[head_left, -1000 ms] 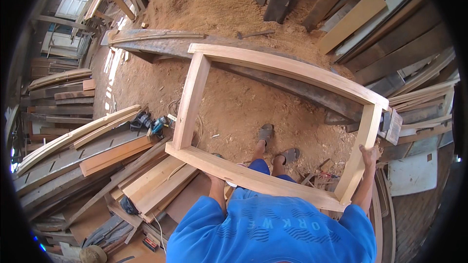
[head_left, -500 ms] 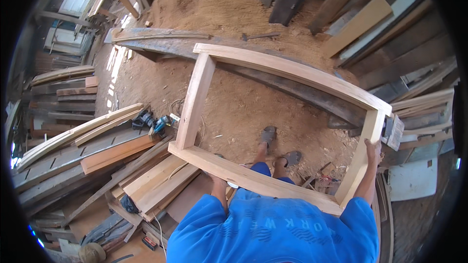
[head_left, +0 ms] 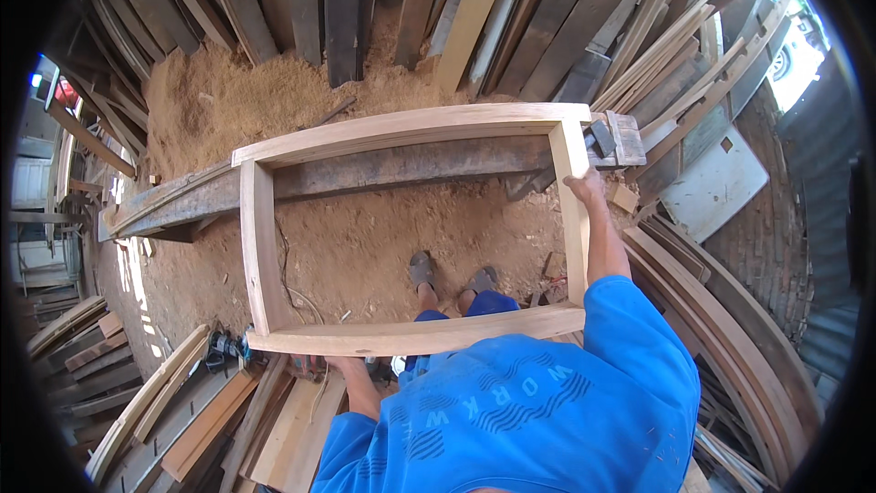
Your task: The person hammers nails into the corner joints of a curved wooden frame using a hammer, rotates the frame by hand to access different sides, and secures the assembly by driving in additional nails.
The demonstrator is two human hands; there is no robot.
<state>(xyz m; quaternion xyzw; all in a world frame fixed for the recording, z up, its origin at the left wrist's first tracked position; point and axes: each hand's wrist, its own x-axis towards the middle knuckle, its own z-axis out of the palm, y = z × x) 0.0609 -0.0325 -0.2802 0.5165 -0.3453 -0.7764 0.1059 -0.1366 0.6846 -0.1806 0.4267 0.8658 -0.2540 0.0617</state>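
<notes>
The person holds a pale wooden frame [head_left: 411,228] flat and level at waist height over the sawdust floor [head_left: 365,237]. The right hand [head_left: 584,187] grips its right rail far forward, fingers wrapped around the wood, while the left hand [head_left: 342,367] supports the near rail from below, its fingers hidden. Hands set wide apart likely balance the load; a dark beam [head_left: 383,173] lies beneath.

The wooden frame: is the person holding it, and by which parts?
Yes. The right hand grips the wooden frame on its right side rail, and the left hand holds the near rail from below.
</notes>
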